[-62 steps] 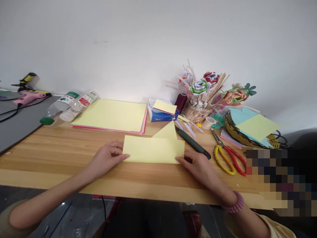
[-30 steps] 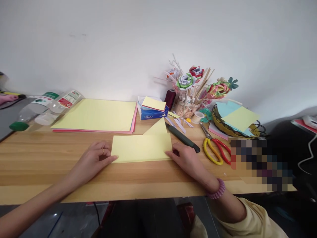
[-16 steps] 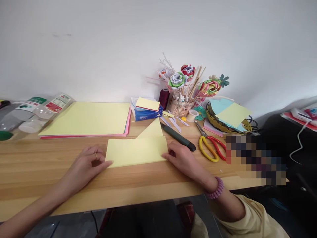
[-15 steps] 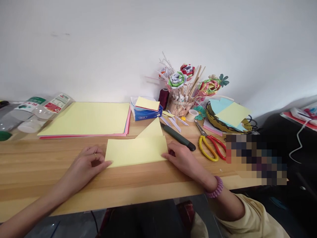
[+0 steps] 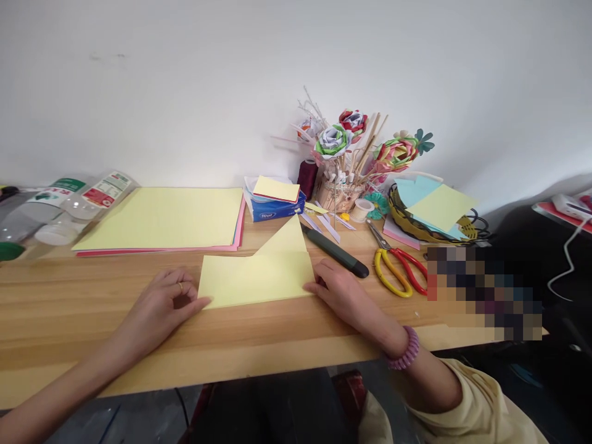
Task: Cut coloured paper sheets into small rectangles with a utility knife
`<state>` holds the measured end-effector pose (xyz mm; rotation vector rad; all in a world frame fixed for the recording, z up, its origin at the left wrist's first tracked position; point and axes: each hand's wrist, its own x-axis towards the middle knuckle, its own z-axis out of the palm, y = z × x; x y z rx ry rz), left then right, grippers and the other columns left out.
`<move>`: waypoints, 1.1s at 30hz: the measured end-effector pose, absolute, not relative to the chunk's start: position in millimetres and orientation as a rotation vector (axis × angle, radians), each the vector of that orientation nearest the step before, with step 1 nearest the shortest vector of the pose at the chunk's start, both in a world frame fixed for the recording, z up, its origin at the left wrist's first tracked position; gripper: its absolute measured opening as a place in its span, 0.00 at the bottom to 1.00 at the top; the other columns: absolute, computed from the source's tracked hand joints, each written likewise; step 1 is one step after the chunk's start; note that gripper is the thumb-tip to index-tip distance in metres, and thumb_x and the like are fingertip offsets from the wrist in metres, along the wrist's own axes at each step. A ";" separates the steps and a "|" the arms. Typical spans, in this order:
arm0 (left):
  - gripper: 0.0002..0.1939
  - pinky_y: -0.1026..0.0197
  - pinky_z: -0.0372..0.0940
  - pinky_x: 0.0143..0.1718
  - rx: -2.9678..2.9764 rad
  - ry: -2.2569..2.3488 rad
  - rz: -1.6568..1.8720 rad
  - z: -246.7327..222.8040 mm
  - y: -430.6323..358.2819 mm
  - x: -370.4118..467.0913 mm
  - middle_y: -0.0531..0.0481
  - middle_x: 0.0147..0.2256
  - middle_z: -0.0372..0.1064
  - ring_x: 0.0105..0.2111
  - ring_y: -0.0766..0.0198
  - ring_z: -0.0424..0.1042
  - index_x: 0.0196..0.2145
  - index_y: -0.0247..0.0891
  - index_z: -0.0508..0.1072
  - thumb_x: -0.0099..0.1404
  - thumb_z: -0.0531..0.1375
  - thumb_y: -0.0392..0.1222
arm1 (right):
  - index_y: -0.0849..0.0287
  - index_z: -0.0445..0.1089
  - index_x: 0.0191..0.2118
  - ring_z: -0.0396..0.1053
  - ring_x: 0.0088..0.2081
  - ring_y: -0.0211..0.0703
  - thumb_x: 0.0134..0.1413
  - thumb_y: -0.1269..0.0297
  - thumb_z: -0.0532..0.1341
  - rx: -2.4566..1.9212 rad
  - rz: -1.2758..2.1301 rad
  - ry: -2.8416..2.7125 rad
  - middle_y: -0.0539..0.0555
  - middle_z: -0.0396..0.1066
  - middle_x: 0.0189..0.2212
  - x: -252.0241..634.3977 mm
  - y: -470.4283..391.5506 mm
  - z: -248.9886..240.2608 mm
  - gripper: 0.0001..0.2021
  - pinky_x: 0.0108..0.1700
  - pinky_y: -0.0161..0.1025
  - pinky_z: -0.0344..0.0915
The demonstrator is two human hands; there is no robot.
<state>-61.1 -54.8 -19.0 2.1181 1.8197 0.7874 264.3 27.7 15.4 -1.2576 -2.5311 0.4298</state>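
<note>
A pale yellow sheet of paper (image 5: pixel 257 279) lies folded on the wooden table in front of me, its long near edge running between my hands. My left hand (image 5: pixel 172 301) pinches the near left corner, thumb on top and fingers curled at the side. At the near right corner, my right hand (image 5: pixel 338 291) has its thumb and fingers closed on the paper. Behind the folded part, a yellow triangular piece of paper (image 5: pixel 287 239) points away from me; whether it belongs to the same sheet I cannot tell. Just beyond my right hand lies a dark green utility knife (image 5: pixel 337 251).
Scissors (image 5: pixel 393 268) with yellow and red handles lie right of the knife. A stack of coloured paper (image 5: pixel 161 216), plastic bottles (image 5: pixel 55 200), a blue tissue pack (image 5: pixel 275 208), a pot of paper flowers (image 5: pixel 340 188) and a basket (image 5: pixel 402 216) line the back.
The camera view has shifted slightly, so things on the right appear a little higher and further right. My hands and the folded paper hold nearly the same pose.
</note>
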 end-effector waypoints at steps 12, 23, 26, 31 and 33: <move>0.18 0.57 0.58 0.40 2.206 1.817 0.706 -11.4 -53.3 -56.9 0.51 0.30 0.66 0.36 0.58 0.63 0.22 0.41 0.64 0.61 0.55 0.55 | 0.58 0.63 0.33 0.64 0.39 0.49 0.58 0.65 0.57 -1.193 0.153 -2.613 0.56 0.66 0.34 269.2 28.8 3.9 0.04 0.41 0.45 0.61; 0.20 0.39 0.41 0.60 2.627 1.524 0.474 -4.1 -44.9 -58.0 0.46 0.64 0.45 0.64 0.46 0.37 0.55 0.45 0.64 0.67 0.48 0.40 | 0.58 0.62 0.32 0.64 0.36 0.47 0.58 0.61 0.58 -1.214 0.019 -2.593 0.56 0.66 0.32 269.5 23.7 7.1 0.07 0.38 0.43 0.62; 0.27 0.36 0.36 0.60 2.652 1.221 0.131 6.9 -39.5 -55.3 0.57 0.63 0.51 0.65 0.51 0.36 0.57 0.59 0.62 0.66 0.45 0.31 | 0.59 0.62 0.33 0.65 0.35 0.47 0.58 0.60 0.57 -1.229 -0.028 -2.578 0.56 0.66 0.32 270.4 22.6 7.0 0.08 0.37 0.42 0.63; 0.35 0.34 0.33 0.60 2.658 1.123 -0.034 13.5 -37.1 -54.0 0.59 0.63 0.49 0.65 0.55 0.34 0.61 0.62 0.50 0.65 0.43 0.25 | 0.64 0.65 0.38 0.66 0.38 0.51 0.62 0.59 0.52 -1.205 -0.142 -2.545 0.62 0.68 0.35 270.7 17.2 9.7 0.12 0.39 0.47 0.65; 0.35 0.36 0.33 0.61 2.678 1.119 -0.088 13.9 -37.5 -53.1 0.59 0.63 0.47 0.65 0.56 0.34 0.62 0.61 0.49 0.65 0.42 0.24 | 0.65 0.66 0.44 0.66 0.44 0.52 0.64 0.62 0.47 -1.134 -0.187 -2.547 0.64 0.69 0.40 266.3 10.2 12.1 0.15 0.44 0.50 0.64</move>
